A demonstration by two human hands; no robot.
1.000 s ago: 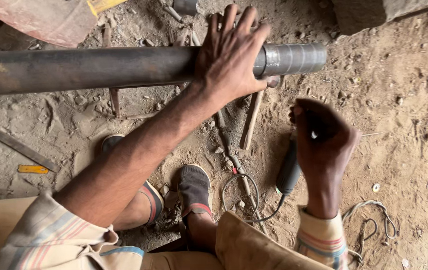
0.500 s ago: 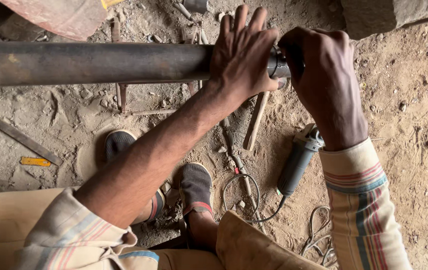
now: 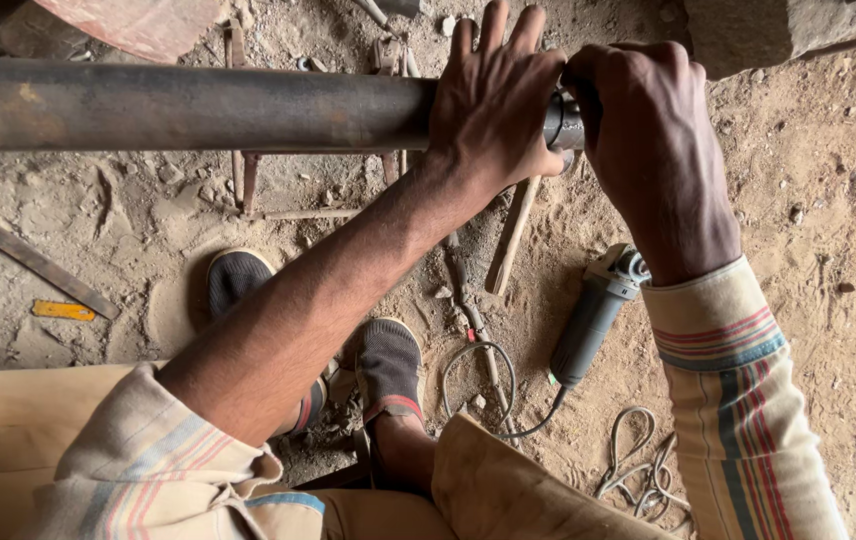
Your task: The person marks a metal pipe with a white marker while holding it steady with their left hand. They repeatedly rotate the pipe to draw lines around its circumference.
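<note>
Left hand (image 3: 493,110) lies flat on pipe (image 3: 188,107); right hand (image 3: 648,140) clenches its end. Pipe may roll, pinching fingers.

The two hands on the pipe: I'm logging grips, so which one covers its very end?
The right hand wraps the pipe's end; the left hand lies flat just before it.

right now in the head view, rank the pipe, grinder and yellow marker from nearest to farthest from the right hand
1. Pipe: the right hand grips its end.
2. Grinder: on the ground just below that wrist.
3. Yellow marker: far off at the left, on the dirt.
</note>
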